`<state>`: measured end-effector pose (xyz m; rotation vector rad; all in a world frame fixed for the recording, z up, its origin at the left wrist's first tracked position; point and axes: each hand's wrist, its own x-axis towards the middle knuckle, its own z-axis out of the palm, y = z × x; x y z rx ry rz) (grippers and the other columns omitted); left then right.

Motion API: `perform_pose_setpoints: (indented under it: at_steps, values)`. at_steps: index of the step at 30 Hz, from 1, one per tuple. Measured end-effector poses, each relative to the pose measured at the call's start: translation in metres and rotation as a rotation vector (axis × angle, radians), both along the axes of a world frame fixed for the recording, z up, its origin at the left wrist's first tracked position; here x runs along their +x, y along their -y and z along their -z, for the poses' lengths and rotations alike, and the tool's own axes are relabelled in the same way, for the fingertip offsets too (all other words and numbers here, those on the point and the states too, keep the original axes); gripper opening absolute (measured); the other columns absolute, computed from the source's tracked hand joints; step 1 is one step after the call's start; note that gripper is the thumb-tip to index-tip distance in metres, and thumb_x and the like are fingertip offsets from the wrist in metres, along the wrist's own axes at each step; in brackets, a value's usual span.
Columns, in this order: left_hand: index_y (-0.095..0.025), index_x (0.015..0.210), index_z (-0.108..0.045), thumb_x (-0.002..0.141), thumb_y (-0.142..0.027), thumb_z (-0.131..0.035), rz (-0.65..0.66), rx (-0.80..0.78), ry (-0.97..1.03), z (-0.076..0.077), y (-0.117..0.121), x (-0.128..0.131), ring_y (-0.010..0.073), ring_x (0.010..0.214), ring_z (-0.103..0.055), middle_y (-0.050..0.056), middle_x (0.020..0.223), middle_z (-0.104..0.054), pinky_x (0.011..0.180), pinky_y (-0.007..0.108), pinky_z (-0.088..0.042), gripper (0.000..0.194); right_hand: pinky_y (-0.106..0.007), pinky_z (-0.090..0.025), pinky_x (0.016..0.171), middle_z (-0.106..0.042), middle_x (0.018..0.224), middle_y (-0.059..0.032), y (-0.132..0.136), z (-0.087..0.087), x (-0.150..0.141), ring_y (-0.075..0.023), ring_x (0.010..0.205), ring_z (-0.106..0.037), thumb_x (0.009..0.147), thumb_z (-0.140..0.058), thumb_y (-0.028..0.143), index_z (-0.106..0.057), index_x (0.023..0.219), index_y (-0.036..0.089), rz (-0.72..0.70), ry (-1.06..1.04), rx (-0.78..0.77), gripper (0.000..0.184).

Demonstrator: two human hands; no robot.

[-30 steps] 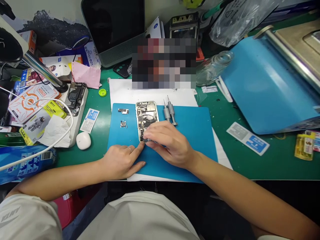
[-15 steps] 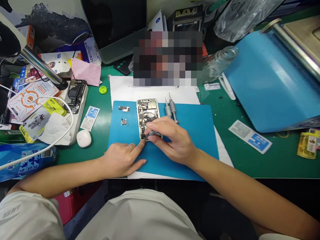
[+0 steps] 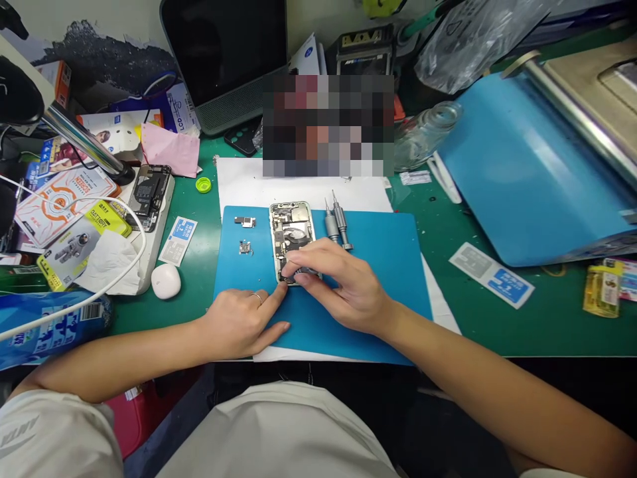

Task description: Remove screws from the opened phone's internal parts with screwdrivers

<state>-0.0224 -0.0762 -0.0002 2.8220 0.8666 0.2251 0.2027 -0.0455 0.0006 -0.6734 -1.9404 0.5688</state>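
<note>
An opened phone point(image 3: 281, 236) with its inner parts bare lies on the blue mat point(image 3: 385, 249). My left hand point(image 3: 241, 318) rests on the mat, its index finger stretched to the phone's lower left corner and its thumb apart. Over the phone's lower end, my right hand point(image 3: 346, 285) is closed in a pinch on a grey screwdriver point(image 3: 304, 271). Fingers cover most of that tool, and its tip cannot be made out. Two grey screwdrivers point(image 3: 340, 222) lie right of the phone. To its left are a small metal part point(image 3: 245, 222) and another small component point(image 3: 245, 247).
Boxes point(image 3: 64, 202), a phone with bared insides point(image 3: 149, 189) and a white earbud case point(image 3: 166, 281) crowd the left. A glass jar point(image 3: 428, 133), a blue-covered machine point(image 3: 502, 179) and a card point(image 3: 492, 275) stand or lie right. A monitor point(image 3: 223, 53) is behind.
The camera view has shifted slightly. My right hand's fingertips have moved a little left and down at the phone's lower end, and less of the screwdriver shows. My left hand stays in place.
</note>
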Motion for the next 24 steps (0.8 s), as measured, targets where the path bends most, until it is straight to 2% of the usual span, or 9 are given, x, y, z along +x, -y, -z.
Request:
perform_pose_setpoints:
  at_steps: [7, 11, 15, 19, 24]
  values:
    - [-0.003, 0.138, -0.051, 0.111, -0.045, -0.031, -0.004, 0.062, 0.030, 0.0022, 0.0000, -0.0006, 0.0212, 0.061, -0.069, 0.003, 0.074, -0.068, 0.050, 0.033, -0.050, 0.054, -0.036, -0.061, 0.080, -0.074, 0.090, -0.0020, -0.0011, 0.0057, -0.0004, -0.0190, 0.086, -0.069, 0.096, -0.063, 0.008, -0.048, 0.150, 0.028, 0.031, 0.017, 0.089, 0.060]
    - [-0.004, 0.137, -0.053, 0.112, -0.045, -0.031, -0.012, 0.066, 0.040, 0.0024, -0.0001, -0.0008, 0.0206, 0.061, -0.070, 0.003, 0.075, -0.069, 0.050, 0.032, -0.049, 0.053, -0.041, -0.061, 0.085, -0.076, 0.100, -0.0060, -0.0020, 0.0054, 0.0013, -0.0220, 0.096, -0.069, 0.096, -0.057, 0.007, -0.042, 0.155, 0.026, 0.006, 0.027, 0.106, 0.063]
    - [-0.003, 0.137, -0.052, 0.112, -0.045, -0.031, -0.006, 0.058, 0.044, 0.0019, -0.0005, -0.0004, 0.0212, 0.062, -0.070, 0.003, 0.076, -0.070, 0.051, 0.034, -0.051, 0.054, -0.037, -0.063, 0.081, -0.077, 0.099, -0.0037, -0.0007, 0.0015, 0.0017, -0.0202, 0.095, -0.069, 0.097, -0.055, 0.005, -0.042, 0.154, 0.031, -0.004, 0.049, 0.086, 0.064]
    - [-0.004, 0.136, -0.053, 0.112, -0.045, -0.030, -0.009, 0.052, 0.035, 0.0018, -0.0007, -0.0002, 0.0213, 0.063, -0.070, 0.004, 0.076, -0.070, 0.052, 0.034, -0.052, 0.053, -0.036, -0.062, 0.079, -0.076, 0.095, -0.0033, -0.0003, -0.0002, 0.0013, -0.0191, 0.087, -0.068, 0.098, -0.055, 0.007, -0.045, 0.152, 0.029, -0.022, 0.068, 0.098, 0.059]
    - [-0.003, 0.140, -0.051, 0.111, -0.047, -0.030, -0.012, 0.043, 0.018, 0.0032, -0.0003, -0.0012, 0.0212, 0.062, -0.070, 0.004, 0.076, -0.070, 0.052, 0.033, -0.052, 0.057, -0.034, -0.060, 0.079, -0.075, 0.093, -0.0021, -0.0026, 0.0026, 0.0014, -0.0175, 0.085, -0.069, 0.097, -0.058, 0.004, -0.046, 0.151, 0.030, -0.005, 0.038, 0.068, 0.061]
